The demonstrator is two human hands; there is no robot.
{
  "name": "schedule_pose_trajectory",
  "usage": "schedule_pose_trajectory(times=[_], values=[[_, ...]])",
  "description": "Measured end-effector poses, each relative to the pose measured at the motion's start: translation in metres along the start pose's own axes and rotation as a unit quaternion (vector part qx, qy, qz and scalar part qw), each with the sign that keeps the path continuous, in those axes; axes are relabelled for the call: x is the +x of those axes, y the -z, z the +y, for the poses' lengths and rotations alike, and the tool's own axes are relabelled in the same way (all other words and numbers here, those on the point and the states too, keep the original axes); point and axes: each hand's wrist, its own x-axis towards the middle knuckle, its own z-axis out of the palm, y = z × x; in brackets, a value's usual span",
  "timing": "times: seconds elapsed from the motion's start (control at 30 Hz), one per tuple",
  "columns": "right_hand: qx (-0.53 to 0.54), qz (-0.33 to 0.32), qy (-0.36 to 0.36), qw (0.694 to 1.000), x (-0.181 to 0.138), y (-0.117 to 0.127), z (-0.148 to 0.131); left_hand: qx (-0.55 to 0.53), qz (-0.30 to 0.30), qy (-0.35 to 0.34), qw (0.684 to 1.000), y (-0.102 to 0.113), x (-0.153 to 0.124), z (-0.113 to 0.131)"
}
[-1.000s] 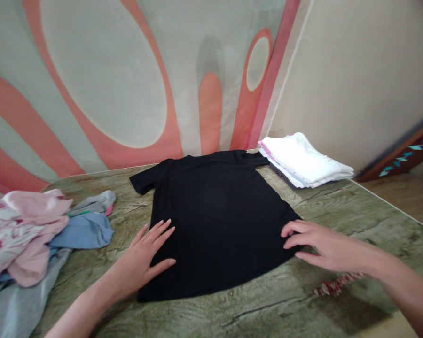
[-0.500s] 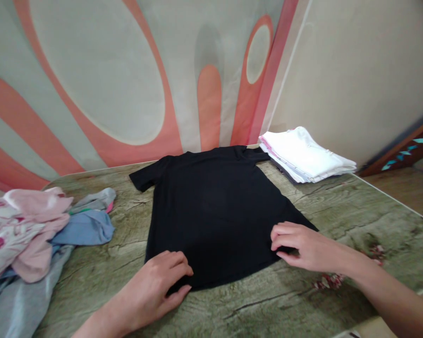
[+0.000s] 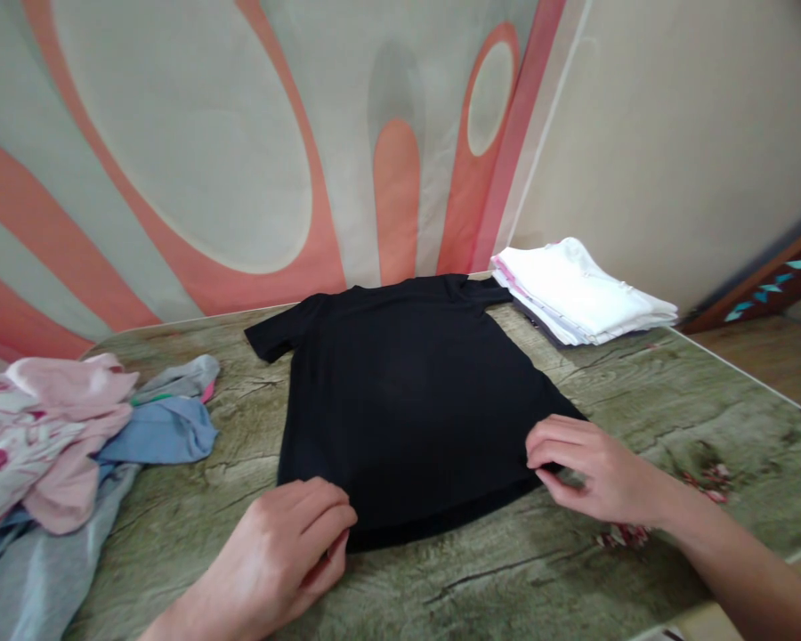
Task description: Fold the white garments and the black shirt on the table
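Across the middle of the surface [image 3: 467,579], a black T-shirt [image 3: 407,383] lies flat, its long axis running forward from the fingers, sleeves at the far end. The left hand [image 3: 277,547] pinches the hem's left end and the right hand [image 3: 591,467] pinches toward its right, so neither is clearly nearer. No brand, label or writing is readable.

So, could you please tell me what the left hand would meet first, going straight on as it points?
Likely the black shirt, which the left hand seems to pinch; farther on, perhaps the folded stack, though depth is unclear.
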Motion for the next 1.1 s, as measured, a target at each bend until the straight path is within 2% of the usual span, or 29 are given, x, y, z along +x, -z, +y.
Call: schedule_pose_trajectory(times=[0.2, 0.43, 0.67, 0.93, 1.1], values=[[0.023, -0.05, -0.028, 0.998, -0.002, 0.001, 0.0, 0.023, -0.056, -0.059, 0.996, -0.001, 0.007, 0.003], [0.025, -0.089, -0.048, 0.995, -0.002, -0.006, 0.002, 0.019, -0.099, -0.066, 0.993, -0.005, 0.003, 0.003], [0.039, -0.124, -0.063, 0.989, 0.001, -0.003, -0.002, -0.033, -0.133, -0.01, 0.991, -0.013, 0.003, 0.004], [0.052, -0.163, -0.082, 0.982, 0.001, 0.0, -0.003, -0.109, -0.149, 0.021, 0.983, 0.0, 0.004, 0.006], [0.063, -0.184, -0.077, 0.978, 0.022, 0.007, -0.025, -0.111, -0.157, 0.039, 0.981, 0.001, 0.004, 0.01]])
